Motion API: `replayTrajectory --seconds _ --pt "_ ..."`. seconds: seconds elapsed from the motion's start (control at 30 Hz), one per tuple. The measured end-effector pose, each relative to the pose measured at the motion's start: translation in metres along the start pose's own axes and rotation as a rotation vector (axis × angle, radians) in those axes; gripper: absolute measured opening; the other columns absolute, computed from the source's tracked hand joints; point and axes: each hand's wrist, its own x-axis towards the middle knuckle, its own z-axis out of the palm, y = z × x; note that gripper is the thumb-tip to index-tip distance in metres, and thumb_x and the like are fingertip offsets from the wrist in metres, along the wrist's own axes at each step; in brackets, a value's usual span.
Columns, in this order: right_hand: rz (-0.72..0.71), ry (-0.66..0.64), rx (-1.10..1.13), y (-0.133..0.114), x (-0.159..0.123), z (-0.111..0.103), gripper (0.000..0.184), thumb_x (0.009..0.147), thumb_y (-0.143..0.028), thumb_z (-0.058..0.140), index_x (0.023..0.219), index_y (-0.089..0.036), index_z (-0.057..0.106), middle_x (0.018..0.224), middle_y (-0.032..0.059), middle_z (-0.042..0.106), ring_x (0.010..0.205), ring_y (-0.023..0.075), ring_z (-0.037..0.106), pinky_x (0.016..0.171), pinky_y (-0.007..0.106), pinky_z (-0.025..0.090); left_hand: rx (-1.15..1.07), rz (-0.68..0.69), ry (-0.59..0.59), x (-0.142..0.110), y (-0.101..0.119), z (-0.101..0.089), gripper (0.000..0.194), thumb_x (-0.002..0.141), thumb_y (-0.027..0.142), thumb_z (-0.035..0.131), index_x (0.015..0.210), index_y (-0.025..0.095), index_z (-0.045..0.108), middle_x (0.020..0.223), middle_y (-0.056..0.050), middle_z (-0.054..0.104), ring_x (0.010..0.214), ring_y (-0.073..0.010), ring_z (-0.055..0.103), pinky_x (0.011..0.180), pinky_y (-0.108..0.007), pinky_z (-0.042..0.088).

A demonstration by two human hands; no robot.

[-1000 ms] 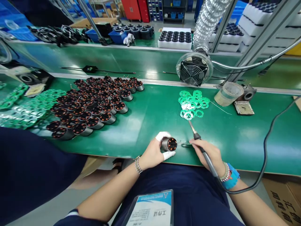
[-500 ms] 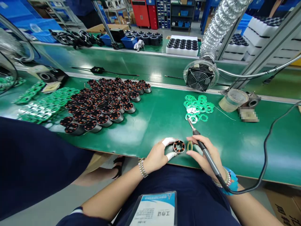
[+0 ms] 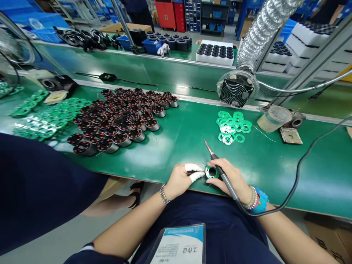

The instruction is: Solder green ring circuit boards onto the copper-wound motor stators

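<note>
Between the fingers of the right hand (image 3: 236, 180), a green ring (image 3: 207, 173) is grasped, face up; a soldering iron (image 3: 227, 183) is also held, its tip slanted away leftward. Near the table's (image 3: 176, 146) front edge, the ring's left rim is touched by the left hand (image 3: 180, 179), its grip unclear.

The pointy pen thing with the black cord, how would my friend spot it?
Find the big green table, then the right hand near its close edge, with a blue band on that wrist. That hand holds the pointy pen, its metal tip aimed toward the table's far side. Unlike the flat green rings nearby, it is long and thin and trails a black cord.
</note>
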Motion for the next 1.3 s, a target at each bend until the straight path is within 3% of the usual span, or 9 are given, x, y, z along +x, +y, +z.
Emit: replayTrajectory --seconds 0.13,0.3,0.47,0.57,0.77,0.97,1.1,1.2,1.3 --pt "0.025 0.02 0.001 0.001 -0.004 -0.001 0.045 0.08 -0.031 0.065 0.118 -0.022 0.044 0.103 0.0082 0.059 0.095 0.0204 0.058 0.081 0.034 0.051 -0.202 -0.169 -0.03 0.008 0.006 0.007 0.011 0.067 0.022 0.07 0.074 0.015 0.068 0.079 -0.004 0.071 0.075 -0.017 0.065 0.075 -0.031 0.053" --pt "0.037 -0.003 0.0 -0.002 -0.002 -0.005 0.046 0.078 -0.03 0.067 0.118 -0.022 0.045 0.105 0.0091 0.058 0.095 0.0213 0.058 0.082 0.035 0.051 -0.133 -0.149 -0.086 0.018 0.012 0.014 0.009 0.065 0.023 0.07 0.066 0.014 0.066 0.071 -0.002 0.062 0.068 -0.0138 0.06 0.07 -0.028 0.051" --pt "0.01 0.123 0.053 -0.008 0.006 -0.008 0.029 0.085 -0.017 0.055 0.112 -0.025 0.048 0.093 0.0043 0.062 0.092 0.0182 0.058 0.083 0.033 0.049 -0.065 -0.157 -0.139 0.021 0.014 0.012 0.012 0.065 0.023 0.07 0.065 0.013 0.063 0.069 -0.001 0.06 0.063 -0.0125 0.058 0.063 -0.026 0.049" --pt "-0.016 0.14 0.048 -0.009 0.008 -0.007 0.027 0.086 -0.014 0.05 0.111 -0.024 0.049 0.087 0.0038 0.06 0.085 0.0167 0.058 0.079 0.032 0.05 -0.043 -0.144 -0.145 0.022 0.014 0.01 0.011 0.066 0.023 0.07 0.066 0.013 0.064 0.071 -0.002 0.061 0.064 -0.013 0.058 0.065 -0.027 0.05" --pt "-0.028 0.152 0.02 -0.009 0.006 0.0 0.031 0.086 -0.012 0.049 0.115 -0.022 0.046 0.086 0.0039 0.059 0.081 0.0159 0.058 0.075 0.03 0.05 -0.2 -0.158 -0.157 0.017 0.01 0.007 0.014 0.068 0.025 0.069 0.071 0.013 0.064 0.076 -0.004 0.062 0.072 -0.0144 0.059 0.073 -0.029 0.05" --pt "-0.089 0.181 -0.042 -0.012 0.007 0.008 0.03 0.086 -0.012 0.046 0.114 -0.021 0.047 0.086 0.0059 0.061 0.082 0.0182 0.058 0.074 0.033 0.052 -0.332 -0.214 -0.208 0.015 0.012 0.003 0.023 0.069 0.033 0.069 0.071 0.013 0.058 0.068 -0.001 0.059 0.065 -0.0118 0.057 0.068 -0.027 0.048" --pt "-0.01 0.217 -0.002 -0.015 0.002 -0.001 0.026 0.084 -0.014 0.052 0.109 -0.022 0.051 0.087 0.005 0.062 0.083 0.0179 0.06 0.077 0.032 0.051 -0.362 -0.255 -0.245 0.018 0.012 0.0 0.023 0.066 0.031 0.072 0.069 0.014 0.057 0.067 0.0 0.06 0.065 -0.0119 0.058 0.069 -0.027 0.048" --pt "0.057 0.234 0.018 -0.02 -0.005 -0.014 0.016 0.084 -0.016 0.055 0.099 -0.022 0.057 0.077 0.0025 0.062 0.07 0.0152 0.06 0.065 0.028 0.051 -0.38 -0.291 -0.235 0.019 0.01 -0.001 0.021 0.064 0.028 0.073 0.068 0.014 0.058 0.067 0.0 0.061 0.065 -0.0119 0.06 0.069 -0.027 0.049" --pt "0.015 0.215 0.009 -0.025 -0.013 -0.027 0.021 0.083 -0.016 0.057 0.103 -0.022 0.06 0.074 0.0026 0.064 0.067 0.0156 0.061 0.061 0.028 0.05 -0.399 -0.319 -0.227 0.019 0.008 -0.001 0.02 0.063 0.025 0.073 0.068 0.014 0.058 0.066 0.0 0.062 0.064 -0.012 0.061 0.069 -0.027 0.049"
